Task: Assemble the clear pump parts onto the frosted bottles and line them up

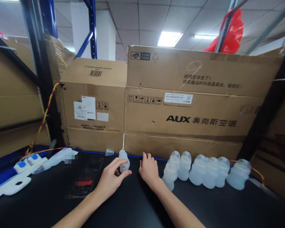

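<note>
My left hand [112,177] has its thumb and fingers curved around a small translucent white bottle [123,155]. The bottle stands upright on the black table [130,205], and a long thin white tube [123,142] rises from its top. Just left of it, near the cardboard, lies a loose clear cap [109,152]. My right hand [149,166] rests palm down near the table's back edge, fingers loosely bent and slightly apart, with nothing visible in them. To its right stand several similar translucent bottles [210,172] with clear domed caps.
Cardboard panels [154,136] form a wall along the back. A dark phone-like screen [89,179] lies left of my left arm. Further left are a white power strip [21,171] and a plastic-wrapped item [59,158]. Black rack posts [258,117] stand at both sides.
</note>
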Demonstrator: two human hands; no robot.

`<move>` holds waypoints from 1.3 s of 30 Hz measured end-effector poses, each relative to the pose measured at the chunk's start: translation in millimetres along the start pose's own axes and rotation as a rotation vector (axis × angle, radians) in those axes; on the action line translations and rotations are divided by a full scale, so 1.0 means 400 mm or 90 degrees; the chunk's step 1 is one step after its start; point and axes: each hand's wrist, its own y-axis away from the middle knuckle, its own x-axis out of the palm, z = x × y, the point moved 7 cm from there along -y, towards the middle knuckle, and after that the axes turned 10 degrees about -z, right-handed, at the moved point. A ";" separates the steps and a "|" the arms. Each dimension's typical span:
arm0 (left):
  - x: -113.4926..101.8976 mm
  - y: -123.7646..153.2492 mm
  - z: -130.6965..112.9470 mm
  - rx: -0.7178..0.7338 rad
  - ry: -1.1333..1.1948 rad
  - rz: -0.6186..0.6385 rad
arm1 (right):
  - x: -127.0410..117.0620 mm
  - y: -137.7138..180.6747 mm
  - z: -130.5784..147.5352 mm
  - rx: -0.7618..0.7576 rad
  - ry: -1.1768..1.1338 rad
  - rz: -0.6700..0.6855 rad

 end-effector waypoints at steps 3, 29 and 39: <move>0.020 0.012 -0.007 -0.024 0.075 0.026 | 0.015 -0.015 -0.031 0.074 -0.035 -0.005; 0.070 0.116 -0.152 0.088 0.197 0.042 | -0.111 0.210 -0.088 0.294 -0.952 0.138; 0.056 0.125 -0.178 0.132 0.206 0.006 | -0.114 0.241 -0.034 0.268 -1.003 0.224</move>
